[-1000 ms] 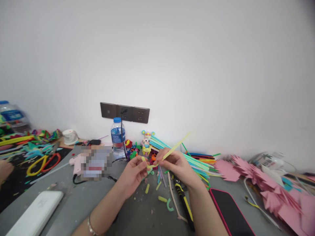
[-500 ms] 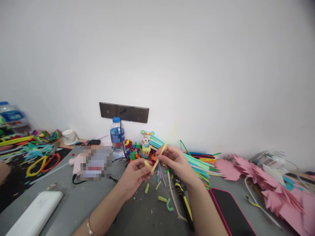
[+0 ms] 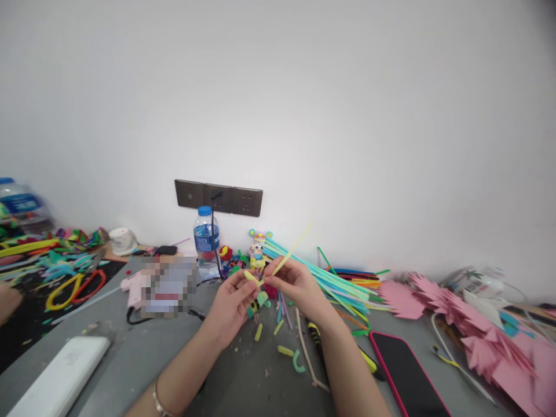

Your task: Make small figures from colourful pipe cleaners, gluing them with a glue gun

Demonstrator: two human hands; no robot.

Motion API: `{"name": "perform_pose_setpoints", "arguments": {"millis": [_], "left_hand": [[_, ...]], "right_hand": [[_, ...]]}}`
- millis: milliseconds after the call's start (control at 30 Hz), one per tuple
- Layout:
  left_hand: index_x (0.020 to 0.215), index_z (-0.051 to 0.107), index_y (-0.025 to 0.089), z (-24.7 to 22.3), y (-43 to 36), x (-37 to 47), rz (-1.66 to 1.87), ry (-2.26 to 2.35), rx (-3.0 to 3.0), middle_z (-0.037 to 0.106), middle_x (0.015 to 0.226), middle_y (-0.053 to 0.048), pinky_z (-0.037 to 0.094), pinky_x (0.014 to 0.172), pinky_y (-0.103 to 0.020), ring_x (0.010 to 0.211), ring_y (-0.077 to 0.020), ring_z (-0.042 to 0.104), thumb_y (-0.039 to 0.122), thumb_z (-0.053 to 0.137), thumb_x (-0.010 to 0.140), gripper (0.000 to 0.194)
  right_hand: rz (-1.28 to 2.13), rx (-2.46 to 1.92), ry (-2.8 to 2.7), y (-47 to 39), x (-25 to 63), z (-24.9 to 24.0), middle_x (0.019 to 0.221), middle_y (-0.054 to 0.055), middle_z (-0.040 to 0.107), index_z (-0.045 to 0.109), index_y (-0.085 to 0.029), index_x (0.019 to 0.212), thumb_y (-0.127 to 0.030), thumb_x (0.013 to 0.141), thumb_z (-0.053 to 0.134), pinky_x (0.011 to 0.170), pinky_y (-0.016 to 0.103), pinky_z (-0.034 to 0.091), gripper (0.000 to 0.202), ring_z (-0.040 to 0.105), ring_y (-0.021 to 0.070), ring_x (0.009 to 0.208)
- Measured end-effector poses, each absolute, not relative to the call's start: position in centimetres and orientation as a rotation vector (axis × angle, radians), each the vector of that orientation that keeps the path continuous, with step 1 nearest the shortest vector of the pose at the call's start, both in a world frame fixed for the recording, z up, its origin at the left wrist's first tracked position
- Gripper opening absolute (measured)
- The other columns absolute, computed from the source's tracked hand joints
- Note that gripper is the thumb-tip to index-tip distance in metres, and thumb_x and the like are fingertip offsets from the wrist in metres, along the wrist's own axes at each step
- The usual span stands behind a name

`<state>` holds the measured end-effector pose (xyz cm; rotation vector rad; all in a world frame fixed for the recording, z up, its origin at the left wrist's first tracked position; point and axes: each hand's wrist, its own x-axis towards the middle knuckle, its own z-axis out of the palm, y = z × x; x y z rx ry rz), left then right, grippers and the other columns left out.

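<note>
A pale yellow pipe cleaner (image 3: pixel 287 255) is bent between my two hands above the desk. My left hand (image 3: pixel 231 304) pinches its short, thick end between thumb and fingers. Close beside it, my right hand (image 3: pixel 299 288) grips the strip near the bend, and the long thin tail slants up to the right. Just behind the hands stands a small figurine (image 3: pixel 258 249) with big eyes. Below them lie short yellow-green offcuts (image 3: pixel 285 351) and a curved green piece (image 3: pixel 298 361). Yellow-and-black pliers (image 3: pixel 315 336) lie partly hidden under my right forearm.
Several pipe cleaners (image 3: pixel 343 281) fan out behind my right hand. A red-rimmed phone (image 3: pixel 410 370) and pink folded paper (image 3: pixel 452 313) lie right. At left are a water bottle (image 3: pixel 207 243), a pink glue gun (image 3: pixel 138 289), scissors (image 3: pixel 89 289) and a white power bank (image 3: pixel 65 376).
Both hands have moved slightly left and up with the pipe cleaner. Its bend is now mostly covered by the fingers. The pliers are more hidden by my right forearm.
</note>
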<state>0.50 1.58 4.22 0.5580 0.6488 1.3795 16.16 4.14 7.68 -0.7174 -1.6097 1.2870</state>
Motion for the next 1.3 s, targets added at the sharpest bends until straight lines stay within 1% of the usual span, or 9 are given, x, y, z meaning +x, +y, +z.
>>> {"name": "perform_pose_setpoints", "arguments": {"millis": [267,467,567,667,800,933,1067,1200,1300], "left_hand": [[0.085,0.067,0.013,3.1,1.7,0.4,1.267,0.608,0.628,0.065,0.068,0.002,0.05,0.057,-0.013,0.055,-0.0038,0.057,0.018,0.087,0.06,0.032],[0.079,0.062,0.016,3.6,1.2,0.1,1.133,0.535,0.667,0.061,0.066,0.004,0.051,0.058,-0.015,0.056,-0.005,0.057,0.019,0.085,0.064,0.027],[0.081,0.062,0.018,4.2,0.9,0.0,1.115,0.528,0.648,0.061,0.067,0.004,0.049,0.056,-0.014,0.059,-0.0054,0.057,0.019,0.084,0.064,0.028],[0.078,0.064,0.018,4.6,0.7,0.2,1.154,0.588,0.737,0.062,0.066,0.003,0.049,0.056,-0.015,0.058,-0.0063,0.057,0.023,0.085,0.063,0.025],[0.071,0.069,0.016,4.6,0.7,0.2,1.281,0.772,1.058,0.064,0.06,0.0,0.047,0.053,-0.019,0.057,-0.0111,0.058,0.028,0.084,0.063,0.02],[0.071,0.073,0.018,4.1,0.8,0.0,1.401,0.913,1.333,0.066,0.071,-0.004,0.049,0.057,-0.023,0.066,-0.016,0.061,0.027,0.08,0.067,0.012],[0.067,0.073,0.018,3.9,1.0,0.0,1.486,0.99,1.421,0.064,0.068,-0.003,0.047,0.058,-0.021,0.065,-0.0145,0.059,0.023,0.077,0.069,0.007],[0.064,0.07,0.016,4.1,1.1,0.2,1.503,0.967,1.259,0.061,0.059,0.0,0.045,0.054,-0.02,0.055,-0.0111,0.054,0.024,0.081,0.064,0.013],[0.062,0.069,0.015,4.2,1.0,0.3,1.488,0.95,1.198,0.061,0.057,0.0,0.043,0.05,-0.02,0.051,-0.0101,0.052,0.027,0.082,0.061,0.018]], "right_hand": [[1.361,-0.685,-1.617,4.0,16.8,7.9,0.076,0.0,0.064,0.061,-0.019,0.083,-0.031,0.076,0.076,0.068,0.028,0.048,0.02,0.06,0.0154,0.072],[1.443,-0.625,-1.618,3.6,16.9,8.5,0.076,0.001,0.066,0.062,-0.018,0.079,-0.031,0.075,0.076,0.069,0.028,0.048,0.019,0.061,0.015,0.072],[1.48,-0.62,-1.592,3.5,17.0,8.7,0.076,0.0,0.066,0.062,-0.018,0.08,-0.031,0.074,0.077,0.068,0.028,0.048,0.02,0.061,0.0149,0.071],[1.482,-0.646,-1.557,3.6,17.1,8.7,0.076,0.0,0.065,0.062,-0.019,0.08,-0.03,0.074,0.076,0.066,0.026,0.046,0.02,0.059,0.0135,0.069],[1.503,-0.642,-1.518,3.8,17.2,8.6,0.076,-0.001,0.064,0.062,-0.018,0.082,-0.027,0.076,0.075,0.067,0.025,0.043,0.017,0.058,0.0123,0.07],[1.503,-0.668,-1.508,3.9,17.1,8.3,0.075,-0.001,0.063,0.061,-0.019,0.079,-0.029,0.076,0.075,0.068,0.026,0.042,0.018,0.057,0.0129,0.07],[1.432,-0.696,-1.498,4.1,16.8,8.1,0.077,0.0,0.062,0.06,-0.019,0.078,-0.032,0.077,0.074,0.071,0.027,0.043,0.02,0.057,0.0146,0.074],[1.427,-0.687,-1.498,4.1,16.8,8.1,0.08,0.001,0.061,0.056,-0.019,0.078,-0.034,0.078,0.072,0.071,0.027,0.044,0.022,0.056,0.0146,0.074],[1.449,-0.671,-1.54,3.8,17.0,8.3,0.08,0.0,0.059,0.055,-0.02,0.078,-0.036,0.079,0.072,0.071,0.027,0.044,0.023,0.056,0.0148,0.075]]}}
